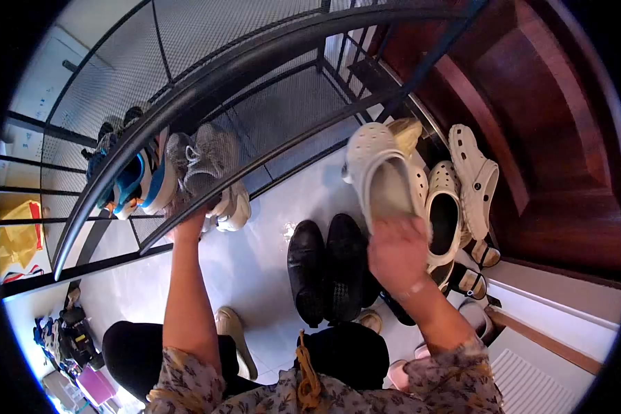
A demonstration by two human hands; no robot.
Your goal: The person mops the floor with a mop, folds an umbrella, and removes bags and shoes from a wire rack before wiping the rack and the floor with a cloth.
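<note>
My right hand (398,254) grips the heel end of a white clog (378,148) and holds it toe-up, over other light clogs. My left hand (188,222) reaches in at the black shoe rack (272,153), against the grey sneakers (210,153). A rack bar and the shoes hide most of its fingers, so its grip does not show. On the rack, left of that hand, are blue and white sneakers (141,181). Between my arms, a pair of black shoes (326,270) stands on the floor.
At right, another white clog (473,181) leans by the dark wooden door (538,117), with a dark-lined clog (443,207) beside it. Sandals (472,281) lie below them. A beige shoe (233,341) is near my knees. A yellow bag (17,238) is at far left.
</note>
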